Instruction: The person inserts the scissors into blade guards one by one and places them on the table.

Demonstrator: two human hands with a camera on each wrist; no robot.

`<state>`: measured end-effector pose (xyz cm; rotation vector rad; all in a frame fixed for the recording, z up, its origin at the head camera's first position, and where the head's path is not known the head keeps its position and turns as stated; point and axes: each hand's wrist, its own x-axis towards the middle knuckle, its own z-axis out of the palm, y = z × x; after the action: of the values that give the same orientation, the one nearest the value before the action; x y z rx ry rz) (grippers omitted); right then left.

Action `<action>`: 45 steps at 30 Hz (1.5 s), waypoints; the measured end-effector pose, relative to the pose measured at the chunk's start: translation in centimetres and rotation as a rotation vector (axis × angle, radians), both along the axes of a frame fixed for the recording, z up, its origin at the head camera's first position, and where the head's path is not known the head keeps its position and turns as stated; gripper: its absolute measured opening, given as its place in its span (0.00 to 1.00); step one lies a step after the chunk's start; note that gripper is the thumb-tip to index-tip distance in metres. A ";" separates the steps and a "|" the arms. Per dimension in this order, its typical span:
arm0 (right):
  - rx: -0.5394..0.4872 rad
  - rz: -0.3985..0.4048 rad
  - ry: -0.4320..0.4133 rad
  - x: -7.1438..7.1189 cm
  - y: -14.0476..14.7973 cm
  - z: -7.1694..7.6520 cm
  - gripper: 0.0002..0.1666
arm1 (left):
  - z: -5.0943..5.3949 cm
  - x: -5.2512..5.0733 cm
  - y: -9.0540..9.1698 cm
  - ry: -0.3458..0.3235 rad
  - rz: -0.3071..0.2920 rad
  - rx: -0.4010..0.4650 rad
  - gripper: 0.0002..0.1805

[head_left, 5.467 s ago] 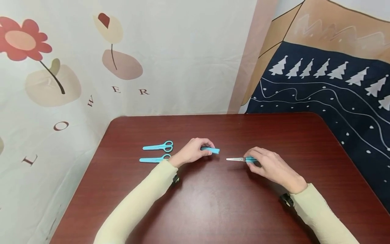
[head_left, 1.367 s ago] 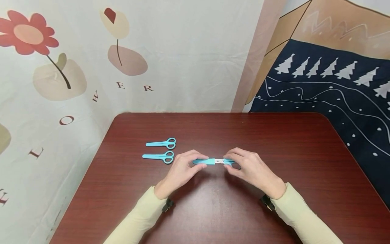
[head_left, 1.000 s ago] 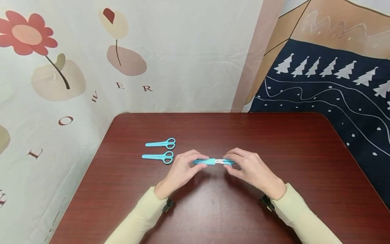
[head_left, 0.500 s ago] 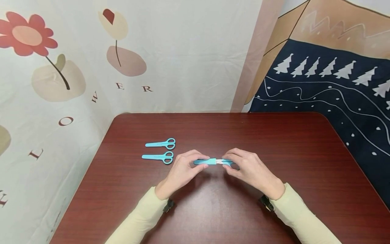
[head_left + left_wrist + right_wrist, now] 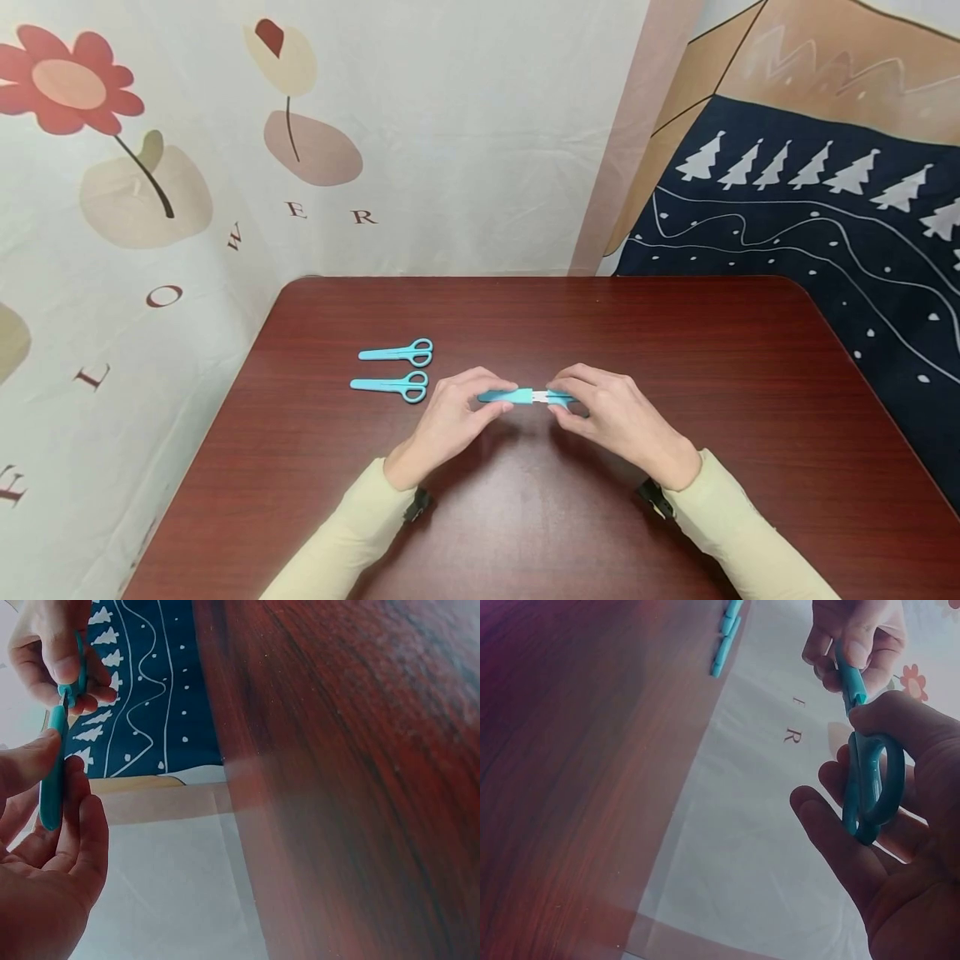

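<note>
Over the middle of the table, my left hand (image 5: 450, 408) pinches a light blue blade cover (image 5: 519, 397) between thumb and fingers. My right hand (image 5: 621, 412) pinches the light blue handles of a pair of scissors (image 5: 557, 397). The blades sit mostly inside the cover, and a short strip of metal shows between cover and handles. In the right wrist view the scissors' finger loops (image 5: 889, 787) stick out beneath my thumb. The left wrist view shows the cover (image 5: 51, 787) edge-on, in line with the scissors.
Two covered light blue scissors, a far pair (image 5: 396, 353) and a near pair (image 5: 390, 385), lie side by side left of my left hand, handles to the right. The dark red table (image 5: 675, 325) meets a printed cloth (image 5: 465, 167) behind.
Earliest, the cover and bare blades were held apart; now the blades are in the cover and my hands are closer together. During the last second the metal gap has shrunk slightly.
</note>
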<state>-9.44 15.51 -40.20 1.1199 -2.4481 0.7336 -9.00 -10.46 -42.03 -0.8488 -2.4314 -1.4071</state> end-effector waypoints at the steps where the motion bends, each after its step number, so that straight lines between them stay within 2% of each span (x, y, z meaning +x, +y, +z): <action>1: -0.002 0.003 0.000 0.0 0.0 -0.1 0.15 | 0.0 0.0 0.0 0.001 -0.003 0.003 0.12; 10: -0.014 0.016 0.004 -0.1 0.0 -0.2 0.16 | 0.0 0.0 0.0 -0.005 -0.046 0.022 0.11; 27: -0.019 0.008 -0.004 0.0 -0.1 0.0 0.17 | 0.1 0.0 0.2 0.028 -0.041 0.029 0.12; 35: -0.024 0.017 0.012 0.0 -0.2 0.1 0.16 | 0.1 0.0 0.3 0.015 -0.055 0.035 0.11; 45: -0.035 0.024 0.040 0.0 -0.4 -0.2 0.16 | -0.1 0.1 0.3 0.009 -0.044 0.030 0.11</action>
<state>-9.46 15.10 -40.41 1.1424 -2.3838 0.7508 -8.89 -10.18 -42.10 -0.9046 -2.3928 -1.4477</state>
